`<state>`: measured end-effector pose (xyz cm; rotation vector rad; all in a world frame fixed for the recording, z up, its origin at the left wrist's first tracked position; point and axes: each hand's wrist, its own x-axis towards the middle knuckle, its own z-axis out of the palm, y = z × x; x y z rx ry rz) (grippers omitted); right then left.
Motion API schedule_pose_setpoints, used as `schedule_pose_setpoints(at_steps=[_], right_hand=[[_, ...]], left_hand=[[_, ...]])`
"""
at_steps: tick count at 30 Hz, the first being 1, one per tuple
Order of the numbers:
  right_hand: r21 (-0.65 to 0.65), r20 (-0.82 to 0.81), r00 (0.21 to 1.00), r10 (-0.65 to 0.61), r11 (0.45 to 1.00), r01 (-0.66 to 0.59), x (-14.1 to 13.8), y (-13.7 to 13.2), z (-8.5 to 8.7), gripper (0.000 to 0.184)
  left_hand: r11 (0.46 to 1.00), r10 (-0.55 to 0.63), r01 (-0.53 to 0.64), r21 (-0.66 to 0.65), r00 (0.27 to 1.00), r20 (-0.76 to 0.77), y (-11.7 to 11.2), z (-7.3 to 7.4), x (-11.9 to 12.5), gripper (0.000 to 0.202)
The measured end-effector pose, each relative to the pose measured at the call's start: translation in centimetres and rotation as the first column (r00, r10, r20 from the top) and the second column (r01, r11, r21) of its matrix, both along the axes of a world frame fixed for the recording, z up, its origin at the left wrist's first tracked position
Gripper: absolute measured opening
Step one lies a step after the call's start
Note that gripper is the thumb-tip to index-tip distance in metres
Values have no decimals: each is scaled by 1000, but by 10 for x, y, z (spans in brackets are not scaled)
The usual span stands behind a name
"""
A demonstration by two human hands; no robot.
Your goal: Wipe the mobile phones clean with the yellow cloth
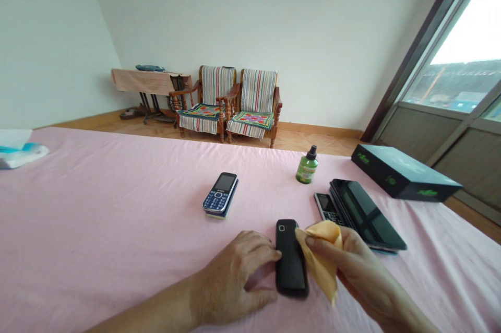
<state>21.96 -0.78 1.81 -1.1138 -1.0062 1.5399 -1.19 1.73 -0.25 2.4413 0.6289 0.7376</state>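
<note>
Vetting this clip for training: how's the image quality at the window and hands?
Head view: the window is blown out white, the wide lens tilts the walls, and the left hand and right hand look fairly sharp under soft light.

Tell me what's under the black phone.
The black phone held by the left hand sits on the pink sheet; its underside and the sheet beneath it are covered, so nothing more shows.

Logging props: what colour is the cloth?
The cloth is pale orange, clearest in the head view.
</note>
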Motion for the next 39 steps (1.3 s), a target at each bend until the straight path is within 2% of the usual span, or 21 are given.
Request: schedule_pose_setpoints(at_steps=[4,10,16,18,21,24,27,29,31,33,35,39], right_hand=[[-40,-111,993,28,999,-33,-6,-2,3,27],[27,-197,970,142,990,-140,-26,-9,-2,20],[23,-166,985,43,999,-40,-17,-1,-7,24],[11,-149,989,-5,1000,7,-14,2,-9,28],[1,-120,991,-61,998,62,-14,6,-13,35],[-6,-103,992,-75,997,74,-18,7,-18,39],[45,30,999,-44,998,43,-20,6,-23,35],[163,207,977,-43,987,9,-20,4,-25,26],[321,389,919,-60,944,-74,-20,3,-26,14],[426,519,851,-79,887,-177,-21,2,-24,12],[454,593,801,-84,856,-246,-21,0,-21,16],[417,656,754,-22,844,-337,-21,-13,-12,22]], left_hand=[[999,34,-35,-32,999,-20,1,1,1,48],[997,81,-79,21,988,-129,-1,6,4,43],[965,256,-260,-20,959,-120,-4,9,3,52],[964,264,-267,-20,961,-83,-2,6,3,64],[975,223,-222,21,974,-32,2,-3,1,97],[973,232,-230,26,969,-84,4,-8,2,111],[969,245,-245,15,960,-133,3,-10,2,122],[970,244,-245,11,960,-137,3,-9,2,128],[972,233,-234,5,964,-130,3,-10,2,131],[975,221,-223,-6,968,-122,3,-11,2,131],[975,219,-223,-18,969,-117,4,-13,1,132],[959,277,-284,-19,948,-157,3,-8,5,133]])
